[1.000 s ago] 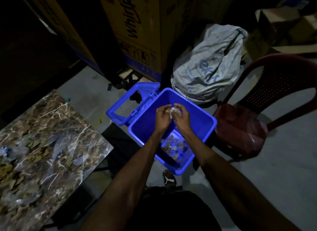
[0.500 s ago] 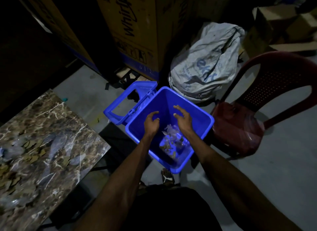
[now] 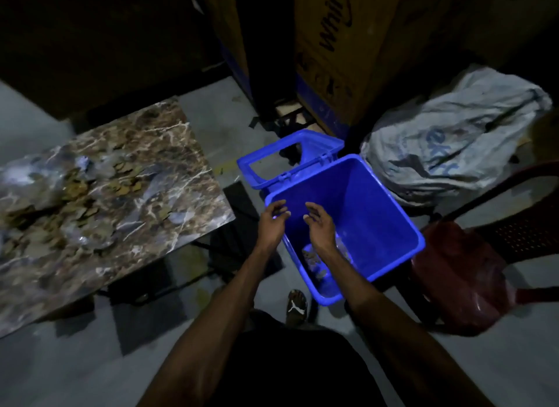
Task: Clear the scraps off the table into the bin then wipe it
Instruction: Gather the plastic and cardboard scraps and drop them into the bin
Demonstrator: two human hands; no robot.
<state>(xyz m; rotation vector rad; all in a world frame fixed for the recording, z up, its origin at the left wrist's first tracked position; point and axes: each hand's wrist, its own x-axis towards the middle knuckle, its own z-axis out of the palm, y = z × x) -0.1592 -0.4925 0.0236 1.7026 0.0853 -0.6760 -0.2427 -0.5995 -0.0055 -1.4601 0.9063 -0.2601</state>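
Note:
A blue plastic bin [image 3: 390,213] stands on the floor with its lid [image 3: 272,161] flipped back to the left. Scraps [image 3: 314,260] and clear plastic lie at its bottom. My left hand [image 3: 272,225] hovers at the bin's left rim, fingers loosely spread and holding nothing. My right hand [image 3: 320,228] hangs over the bin's inside, also relaxed and holding nothing. To the left is the marble-patterned table [image 3: 187,152]. Several brown leaf-like scraps [image 3: 75,191] and bits of clear plastic are strewn over its top.
A dark red plastic chair [image 3: 472,273] stands right of the bin. A grey sack [image 3: 453,143] leans behind it. Tall cardboard boxes [image 3: 341,49] rise at the back. My foot in a sandal [image 3: 298,305] is just below the bin.
My hands were together over the bin holding crumpled plastic, then parted and dropped it inside. Both have since shifted left toward the bin's rim, and my view has swung left toward the table.

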